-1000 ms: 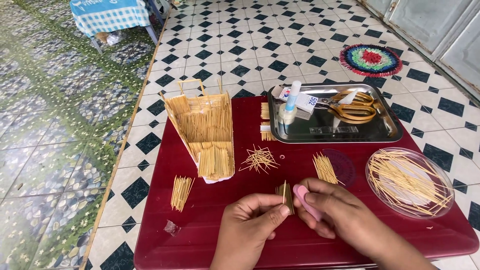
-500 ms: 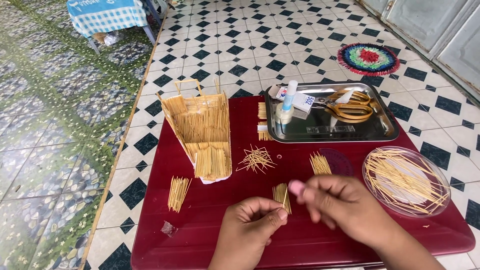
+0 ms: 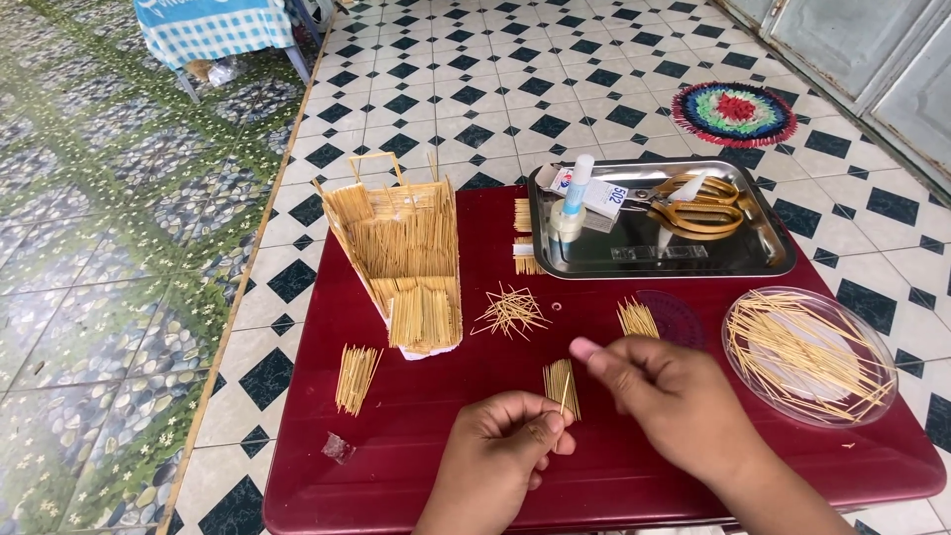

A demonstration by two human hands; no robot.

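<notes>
My left hand (image 3: 500, 436), low centre of the frame, pinches a single thin stick (image 3: 565, 394) upright between thumb and fingertips, its tip held against the small flat panel of sticks (image 3: 561, 387) lying on the red table (image 3: 416, 466), seemingly so the stick lines up with the panel's edge. My right hand (image 3: 674, 401), just to the right, is half curled with the forefinger extended toward the panel; I cannot tell whether it grasps anything. Supplies sit within reach: a clear dish of loose sticks (image 3: 807, 352) at the right edge, a steel tray (image 3: 753, 260) at upper right holding a glue bottle (image 3: 572, 203) and scissors (image 3: 698, 208), and a stick-built model house (image 3: 401, 263) at centre left, clear of the working spot. Loose piles (image 3: 510, 312) and cut bundles (image 3: 355, 376) lie between. Against the picture of a second ago, my right hand has lifted off the panel and drawn right; the left has kept its pinch in place.
</notes>
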